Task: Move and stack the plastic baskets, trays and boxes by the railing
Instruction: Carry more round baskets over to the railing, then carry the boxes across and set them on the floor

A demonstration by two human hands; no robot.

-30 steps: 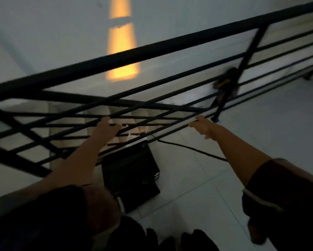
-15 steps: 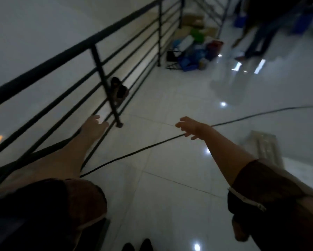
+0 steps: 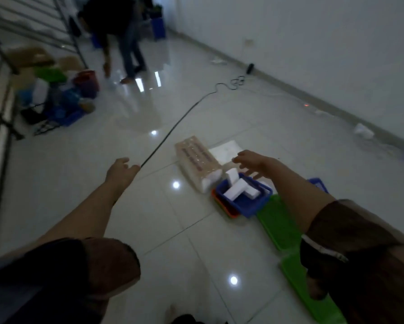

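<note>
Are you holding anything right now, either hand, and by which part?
Nothing is held. The left hand hangs open above the floor; the right hand reaches, fingers spread, over the blue basket without touching it.

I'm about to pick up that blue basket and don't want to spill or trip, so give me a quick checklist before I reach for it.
1. Both hands free: left hand and right hand hold nothing. Ok.
2. Right hand placed to grasp: it hovers above the blue basket, not touching. Ok.
3. Load secure: white blocks lie loose and tilted, one leaning on the rim. Not ok.
4. Basket free to lift: it sits in an orange tray; whether they are stuck together, cannot tell.
5. Floor path: a black cable crosses the tiles. Not ok.
6. Bystander stands far off. Ok.
</note>
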